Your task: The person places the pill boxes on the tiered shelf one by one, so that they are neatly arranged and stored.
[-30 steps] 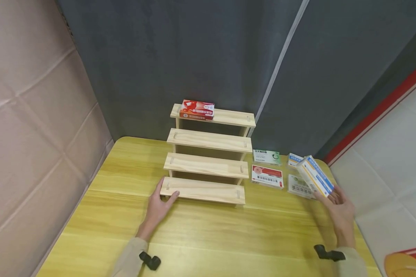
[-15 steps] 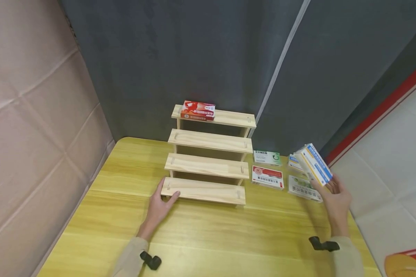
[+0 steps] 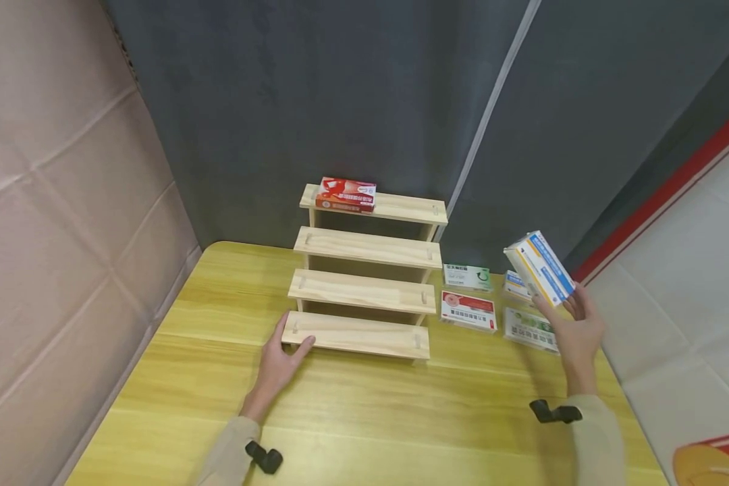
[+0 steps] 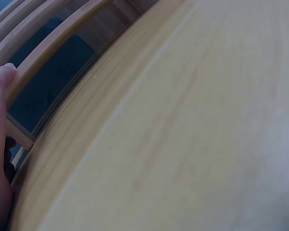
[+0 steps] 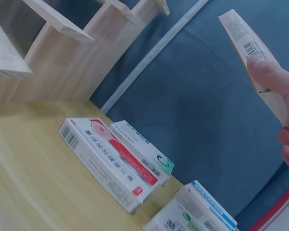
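A light wooden rack with stepped shelves (image 3: pixel 364 291) stands on the table. My left hand (image 3: pixel 276 364) grips the left end of its lowest shelf, the thumb on the front edge; the left wrist view shows that thumb (image 4: pixel 6 72) against the wood. Above the table at the right, my right hand (image 3: pixel 578 334) holds a white box with blue and orange stripes (image 3: pixel 541 268), tilted. In the right wrist view the thumb lies on the side of this box (image 5: pixel 248 41). A red box (image 3: pixel 346 194) lies on the left part of the top shelf.
Right of the rack lie a green-and-white box (image 3: pixel 468 277), a red-and-white box (image 3: pixel 468 310), a small blue-and-white box (image 3: pixel 516 285) and a pale box with green print (image 3: pixel 531 329). A dark curtain (image 3: pixel 364 94) hangs behind the table (image 3: pixel 364 418).
My right hand has lifted the striped box and carried it up and slightly left, away from the boxes on the table. My left hand has stayed on the lowest shelf.
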Motion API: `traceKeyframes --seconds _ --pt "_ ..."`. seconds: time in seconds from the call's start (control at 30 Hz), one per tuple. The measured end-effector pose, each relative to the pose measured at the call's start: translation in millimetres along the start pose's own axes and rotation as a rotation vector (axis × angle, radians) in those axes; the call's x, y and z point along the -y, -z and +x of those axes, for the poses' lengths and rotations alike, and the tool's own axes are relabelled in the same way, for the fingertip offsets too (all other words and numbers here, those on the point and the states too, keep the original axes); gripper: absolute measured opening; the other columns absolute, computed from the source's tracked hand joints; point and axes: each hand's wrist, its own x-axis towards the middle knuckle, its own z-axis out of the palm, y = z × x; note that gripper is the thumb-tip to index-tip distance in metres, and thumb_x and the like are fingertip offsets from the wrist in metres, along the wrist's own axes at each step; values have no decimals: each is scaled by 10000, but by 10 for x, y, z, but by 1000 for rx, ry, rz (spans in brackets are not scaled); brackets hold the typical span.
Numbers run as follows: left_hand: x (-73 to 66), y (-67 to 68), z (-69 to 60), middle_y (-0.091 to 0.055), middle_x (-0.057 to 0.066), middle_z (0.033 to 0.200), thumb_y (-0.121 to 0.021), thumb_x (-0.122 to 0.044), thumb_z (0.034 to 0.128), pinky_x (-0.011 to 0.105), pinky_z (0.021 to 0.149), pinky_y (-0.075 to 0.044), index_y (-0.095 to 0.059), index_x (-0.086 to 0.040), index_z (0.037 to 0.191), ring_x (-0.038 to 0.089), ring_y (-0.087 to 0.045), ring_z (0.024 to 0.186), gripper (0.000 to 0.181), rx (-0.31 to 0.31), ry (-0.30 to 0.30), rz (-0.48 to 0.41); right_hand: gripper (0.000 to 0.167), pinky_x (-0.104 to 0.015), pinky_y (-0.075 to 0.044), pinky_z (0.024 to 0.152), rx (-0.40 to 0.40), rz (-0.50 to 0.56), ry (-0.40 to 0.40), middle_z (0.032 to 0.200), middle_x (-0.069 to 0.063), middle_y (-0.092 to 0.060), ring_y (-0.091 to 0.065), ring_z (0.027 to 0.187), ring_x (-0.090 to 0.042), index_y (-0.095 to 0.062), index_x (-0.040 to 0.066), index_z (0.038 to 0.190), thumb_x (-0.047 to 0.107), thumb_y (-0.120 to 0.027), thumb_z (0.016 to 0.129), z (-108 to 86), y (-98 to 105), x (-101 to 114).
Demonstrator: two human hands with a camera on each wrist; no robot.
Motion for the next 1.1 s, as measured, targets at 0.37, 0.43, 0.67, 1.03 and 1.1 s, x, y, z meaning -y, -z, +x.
traceKeyframes --seconds 0.37,0.43,0.67,1.03,1.1 --pt "-13 0 7 -330 221 1624 -717 -492 921 687 1175 -308 -245 -163 1618 498 -337 1464 904 2 -10 -8 778 -266 -426 1162 34 25 23 1476 11 -579 -549 1298 -120 -543 272 1459 237 -905 771 71 -132 179" --pt "-10 0 7 -333 219 1623 -716 -497 920 689 1172 -310 -244 -169 1619 498 -341 1462 905 0 -9 -3 768 -263 -435 1149 40 19 49 1462 12 -588 -552 1283 -115 -547 265 1456 233 -902 775 83 -157 204" --pt "12 4 8 -372 223 1603 -726 -469 921 668 1176 -327 -245 -164 1618 482 -371 1452 899 -1 -13 -14 741 -244 -467 1100 78 -19 164 1432 -20 -601 -574 1214 -71 -542 226 1463 216 -879 803 114 -266 286" --pt "12 2 7 -338 219 1620 -723 -486 919 672 1179 -316 -248 -164 1617 488 -352 1460 904 -5 -11 2 779 -165 -488 934 124 -110 173 1468 -29 -588 -572 1219 -81 -485 272 1510 316 -855 826 124 -490 494" --pt "10 2 10 -340 220 1619 -723 -487 919 668 1182 -316 -250 -160 1616 485 -352 1461 904 -6 -12 1 779 -157 -491 925 126 -109 192 1454 -40 -603 -584 1219 -89 -498 257 1503 294 -865 817 122 -539 509"
